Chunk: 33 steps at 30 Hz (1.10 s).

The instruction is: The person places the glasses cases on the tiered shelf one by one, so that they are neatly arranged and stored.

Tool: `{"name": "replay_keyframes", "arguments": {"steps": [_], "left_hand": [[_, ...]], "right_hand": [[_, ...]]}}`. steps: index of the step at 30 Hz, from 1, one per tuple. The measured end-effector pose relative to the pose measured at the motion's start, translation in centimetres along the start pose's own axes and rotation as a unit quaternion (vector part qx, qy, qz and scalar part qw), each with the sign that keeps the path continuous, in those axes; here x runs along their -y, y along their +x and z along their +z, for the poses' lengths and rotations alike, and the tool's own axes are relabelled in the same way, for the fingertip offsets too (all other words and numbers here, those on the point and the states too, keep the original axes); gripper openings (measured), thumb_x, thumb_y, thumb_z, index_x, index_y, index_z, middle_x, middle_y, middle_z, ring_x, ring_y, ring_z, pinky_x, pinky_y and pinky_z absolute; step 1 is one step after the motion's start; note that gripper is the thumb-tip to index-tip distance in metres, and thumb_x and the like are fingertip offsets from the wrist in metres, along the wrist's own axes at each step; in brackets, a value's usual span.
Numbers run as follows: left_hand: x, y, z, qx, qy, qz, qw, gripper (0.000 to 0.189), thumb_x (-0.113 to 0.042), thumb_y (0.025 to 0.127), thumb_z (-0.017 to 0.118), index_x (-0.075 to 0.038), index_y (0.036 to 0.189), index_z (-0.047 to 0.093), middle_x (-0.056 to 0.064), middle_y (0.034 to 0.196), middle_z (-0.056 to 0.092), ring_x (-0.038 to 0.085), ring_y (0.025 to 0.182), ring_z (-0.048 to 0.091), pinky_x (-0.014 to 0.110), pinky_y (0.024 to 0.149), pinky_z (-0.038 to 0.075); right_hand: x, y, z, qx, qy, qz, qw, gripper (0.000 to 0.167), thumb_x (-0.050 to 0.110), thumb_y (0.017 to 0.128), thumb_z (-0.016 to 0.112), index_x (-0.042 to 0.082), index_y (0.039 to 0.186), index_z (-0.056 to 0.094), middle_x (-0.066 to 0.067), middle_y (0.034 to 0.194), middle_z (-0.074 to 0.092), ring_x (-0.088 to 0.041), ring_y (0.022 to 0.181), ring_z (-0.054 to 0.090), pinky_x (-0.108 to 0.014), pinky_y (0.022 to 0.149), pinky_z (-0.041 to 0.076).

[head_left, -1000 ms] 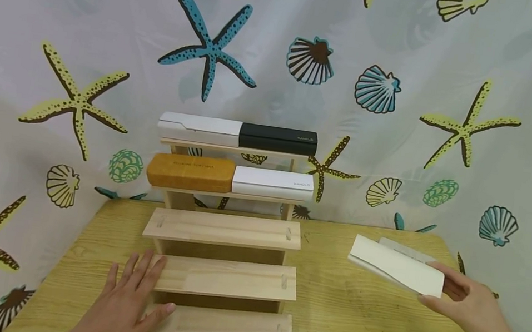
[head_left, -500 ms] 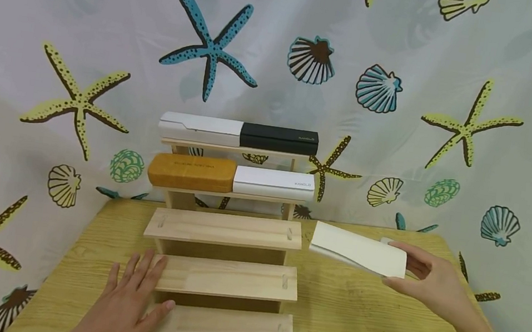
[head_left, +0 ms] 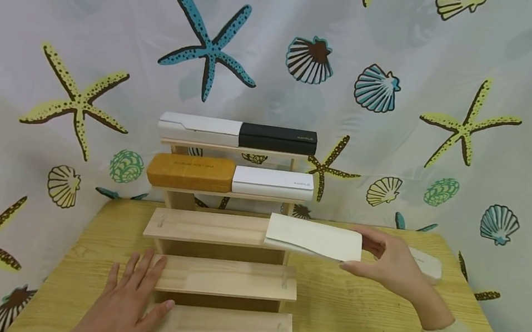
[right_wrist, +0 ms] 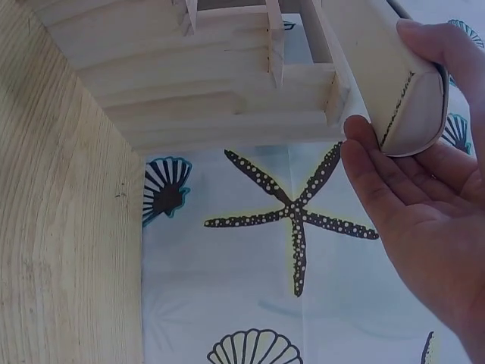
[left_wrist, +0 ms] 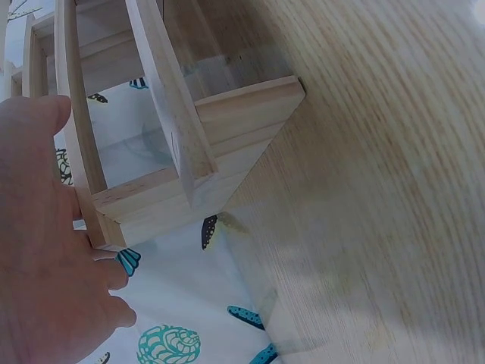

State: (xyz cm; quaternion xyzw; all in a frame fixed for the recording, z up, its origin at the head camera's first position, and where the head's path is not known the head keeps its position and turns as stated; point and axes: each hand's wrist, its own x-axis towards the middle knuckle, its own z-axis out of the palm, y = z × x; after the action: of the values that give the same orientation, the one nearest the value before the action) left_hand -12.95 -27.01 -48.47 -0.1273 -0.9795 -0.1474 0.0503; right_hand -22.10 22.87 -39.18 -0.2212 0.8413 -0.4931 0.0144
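In the head view my right hand (head_left: 391,264) pinches a cream-white glasses case (head_left: 314,237) by its right end, thumb in front and fingers behind. The case overlaps the right end of the middle step (head_left: 212,227) of a stepped wooden rack; whether it touches the wood I cannot tell. In the right wrist view the thumb lies on the case (right_wrist: 405,106) and the fingers are beneath its end. My left hand (head_left: 124,304) rests against the rack's left side, fingers extended along the fourth step (head_left: 226,278) and thumb over the lowest step (head_left: 219,329).
A white case (head_left: 200,129) and a black case (head_left: 278,139) sit on the top step. Below them are a tan case (head_left: 190,172) and another white case (head_left: 273,182). One more pale case (head_left: 426,266) lies on the table (head_left: 351,323), partly behind my right hand.
My right hand has carried the glasses case leftward from over the table's right side to the middle step's right end. The left hand stays in place.
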Motion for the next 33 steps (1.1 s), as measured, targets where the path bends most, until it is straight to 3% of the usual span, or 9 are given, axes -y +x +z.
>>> {"name": "replay_keyframes", "arguments": {"steps": [4,11,13,20,27,33], "left_hand": [[0.0,-0.1,0.1,0.012,-0.01,-0.01,0.9998,0.086,-0.058,0.104,0.058,-0.009,0.168,0.027,0.031,0.171,0.023,0.061,0.155,0.02,0.085,0.113,0.016],[-0.1,-0.1,-0.1,0.011,-0.019,-0.014,0.9997,0.086,-0.058,0.104,0.057,-0.01,0.168,0.026,0.031,0.171,0.021,0.062,0.155,0.018,0.085,0.114,0.015],[-0.1,-0.1,-0.1,0.009,-0.019,-0.011,0.9997,0.086,-0.057,0.104,0.057,-0.01,0.169,0.026,0.031,0.172,0.021,0.061,0.155,0.018,0.084,0.114,0.015],[-0.2,-0.2,-0.2,0.001,-0.008,-0.001,1.0,0.085,-0.056,0.104,0.058,-0.011,0.169,0.025,0.031,0.172,0.021,0.06,0.155,0.019,0.083,0.114,0.016],[-0.1,-0.2,-0.1,0.005,-0.015,-0.004,0.9999,0.087,-0.056,0.104,0.058,-0.013,0.17,0.021,0.031,0.172,0.02,0.06,0.155,0.019,0.084,0.115,0.014],[-0.1,-0.2,-0.1,0.006,-0.016,-0.005,0.9998,0.087,-0.057,0.104,0.057,-0.014,0.17,0.021,0.03,0.172,0.019,0.06,0.156,0.018,0.084,0.115,0.013]], "right_hand": [[0.3,1.2,0.9,0.005,-0.007,-0.006,0.9999,0.067,0.02,0.086,0.09,0.011,0.146,0.062,-0.014,0.146,0.064,-0.034,0.13,0.066,-0.021,0.104,0.053],[1.4,3.1,2.7,0.014,0.002,-0.029,0.9995,0.065,0.019,0.084,0.091,0.013,0.144,0.065,-0.011,0.144,0.066,-0.031,0.128,0.068,-0.046,0.108,0.055],[1.8,3.7,3.2,0.014,0.005,-0.031,0.9994,0.065,0.02,0.083,0.092,0.014,0.143,0.066,-0.011,0.143,0.067,-0.031,0.127,0.068,-0.049,0.108,0.055],[3.2,5.5,5.0,0.036,0.019,-0.025,0.9989,0.067,0.022,0.083,0.092,0.016,0.144,0.065,-0.008,0.142,0.067,-0.027,0.125,0.069,-0.043,0.103,0.057],[4.0,7.0,7.1,0.055,0.03,-0.054,0.9966,0.069,0.021,0.083,0.091,0.009,0.146,0.063,-0.01,0.141,0.066,-0.025,0.12,0.071,-0.042,0.103,0.058],[4.6,8.2,9.2,0.066,0.029,-0.036,0.9968,0.07,0.025,0.081,0.093,0.012,0.144,0.065,-0.008,0.138,0.068,-0.024,0.119,0.072,-0.042,0.098,0.06]]}}
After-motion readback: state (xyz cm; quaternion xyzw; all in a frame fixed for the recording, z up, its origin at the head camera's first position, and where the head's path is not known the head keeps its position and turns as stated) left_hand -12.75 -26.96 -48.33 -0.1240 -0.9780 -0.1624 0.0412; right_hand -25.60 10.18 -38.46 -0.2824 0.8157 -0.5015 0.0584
